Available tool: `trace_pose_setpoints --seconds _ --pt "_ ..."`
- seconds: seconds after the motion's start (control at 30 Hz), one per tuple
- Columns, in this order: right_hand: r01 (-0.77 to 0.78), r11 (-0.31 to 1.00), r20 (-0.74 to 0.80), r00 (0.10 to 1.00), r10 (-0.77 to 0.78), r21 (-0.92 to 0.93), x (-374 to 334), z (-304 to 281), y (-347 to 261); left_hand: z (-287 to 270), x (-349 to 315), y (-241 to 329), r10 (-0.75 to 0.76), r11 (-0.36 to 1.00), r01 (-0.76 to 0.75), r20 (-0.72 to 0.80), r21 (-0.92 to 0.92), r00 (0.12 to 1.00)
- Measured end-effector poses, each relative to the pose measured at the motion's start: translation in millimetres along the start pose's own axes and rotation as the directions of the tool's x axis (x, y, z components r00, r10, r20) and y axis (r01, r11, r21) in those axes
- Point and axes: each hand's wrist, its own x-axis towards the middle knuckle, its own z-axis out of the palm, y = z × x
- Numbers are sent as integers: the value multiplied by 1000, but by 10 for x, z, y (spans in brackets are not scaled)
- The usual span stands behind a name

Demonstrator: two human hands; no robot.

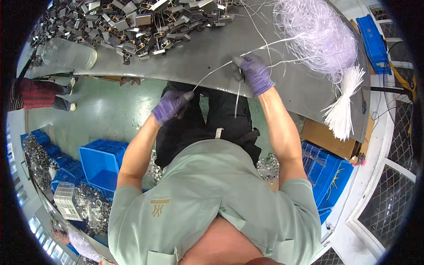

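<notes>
A thin pale strand stretches taut between my two hands above the front edge of the grey table. My left hand, in a purple glove with grey fingertips, pinches its lower left end just off the table edge. My right hand, gloved alike, is closed on the strand over the table. A loose length hangs below the right hand. From that hand, strands run to a large tangled heap of clear, lilac-tinted strands at the far right. Beside the heap lies a bundle of white strips.
Many small dark metal parts are piled at the table's far left, near a clear plastic bottle. Blue crates stand on the floor at left, another blue crate at right. A person stands at far left.
</notes>
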Motion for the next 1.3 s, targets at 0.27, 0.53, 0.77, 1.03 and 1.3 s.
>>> trace_pose_setpoints --seconds 0.27,0.53,0.77,1.03,1.3 --pt "98 968 -74 990 -118 -233 86 -179 -16 177 234 260 197 976 -185 -108 111 974" --pt "273 808 110 961 -254 -523 -26 -45 52 186 367 622 88 944 -66 53 -324 995" --pt "287 802 75 953 -293 -524 -167 54 159 561 1097 429 43 409 -270 -277 -872 960" --pt "13 934 -179 980 -82 -358 -250 -483 -99 975 1140 1216 185 602 -427 -403 -675 897" --pt "-80 895 -282 958 -52 -438 53 -1455 -545 1432 1482 1368 95 913 -55 -79 403 992"
